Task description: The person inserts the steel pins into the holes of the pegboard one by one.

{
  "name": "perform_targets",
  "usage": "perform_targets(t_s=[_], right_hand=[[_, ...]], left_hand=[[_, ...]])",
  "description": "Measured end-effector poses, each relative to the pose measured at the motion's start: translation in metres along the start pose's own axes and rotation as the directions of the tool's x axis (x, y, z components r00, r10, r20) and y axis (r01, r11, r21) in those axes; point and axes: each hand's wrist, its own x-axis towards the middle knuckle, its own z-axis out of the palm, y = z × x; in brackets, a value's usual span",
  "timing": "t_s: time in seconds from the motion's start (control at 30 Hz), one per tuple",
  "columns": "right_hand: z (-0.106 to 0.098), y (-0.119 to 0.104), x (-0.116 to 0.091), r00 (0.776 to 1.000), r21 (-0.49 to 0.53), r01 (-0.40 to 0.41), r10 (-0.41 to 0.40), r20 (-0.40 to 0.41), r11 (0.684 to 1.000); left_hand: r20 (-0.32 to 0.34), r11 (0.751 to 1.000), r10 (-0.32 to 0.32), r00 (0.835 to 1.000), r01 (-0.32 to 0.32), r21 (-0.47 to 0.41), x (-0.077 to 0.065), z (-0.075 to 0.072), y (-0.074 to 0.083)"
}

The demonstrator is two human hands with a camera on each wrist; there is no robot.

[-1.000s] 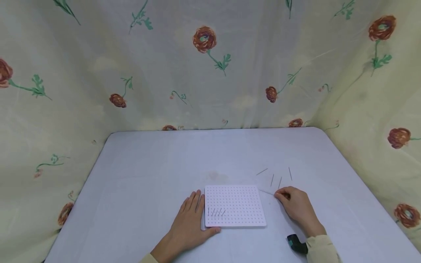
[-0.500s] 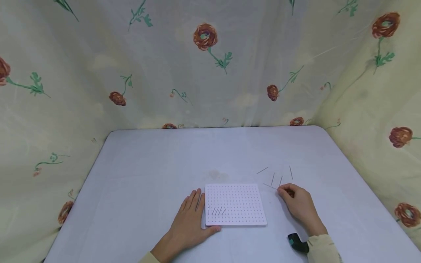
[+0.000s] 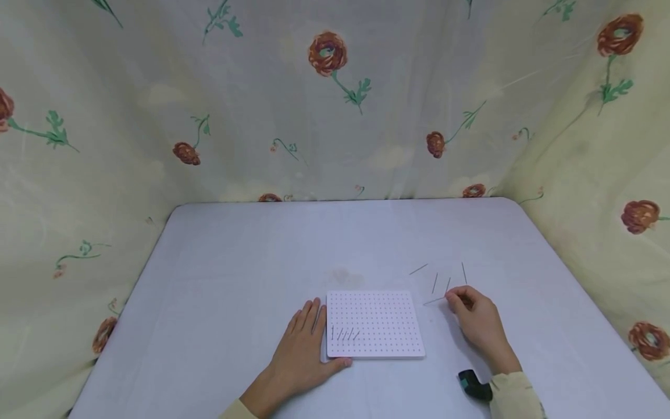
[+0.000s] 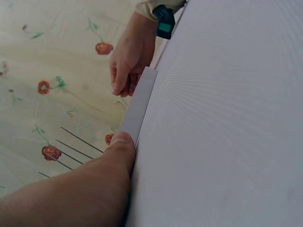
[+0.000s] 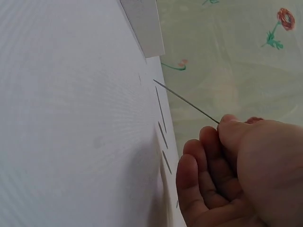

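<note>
A white pegboard [image 3: 382, 317] dotted with small holes lies on the table. Several thin metal rods [image 4: 80, 135] stand in a row in its holes near the front left corner. My left hand [image 3: 300, 355] rests along the board's left side with fingers extended, its thumb [image 4: 122, 138] against the front edge. To the right of the board, my right hand [image 3: 477, 323] pinches one end of a thin metal rod [image 5: 186, 101] between thumb and index finger. The rod's free end points left toward the board, and the other fingers of that hand are curled loosely.
Several loose rods [image 3: 434, 283] lie on the white table [image 3: 251, 250] beyond and beside the right hand. A black device [image 3: 475, 385] sits at the right wrist. Floral curtains [image 3: 366, 157] hang behind the table and along its sides.
My right hand has shifted slightly away from the board and up, turning the pinched rod so its free end now tilts down to the left. The left hand stays on the pegboard.
</note>
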Motion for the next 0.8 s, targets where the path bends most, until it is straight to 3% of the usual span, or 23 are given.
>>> perform_targets(t_s=[0.37,0.53,0.67,0.8], right_hand=[[-0.002,-0.004,-0.001,0.990,0.174,0.059,-0.035,-0.137,0.983],[-0.002,-0.012,-0.004,0.981,0.187,0.077,-0.041,-0.187,0.979],[0.000,-0.021,-0.008,0.961,0.178,0.127,-0.077,-0.265,0.976],[0.001,-0.028,-0.012,0.928,0.139,0.222,-0.166,-0.335,0.965]], left_hand=[[0.001,1.000,-0.005,1.000,0.005,0.001,0.000,0.000,0.001],[-0.006,1.000,-0.001,1.000,0.001,-0.001,-0.001,0.000,0.001],[-0.004,1.000,-0.002,1.000,0.002,-0.002,-0.001,0.000,0.001],[0.001,1.000,-0.003,1.000,0.003,-0.004,0.000,0.000,0.001]])
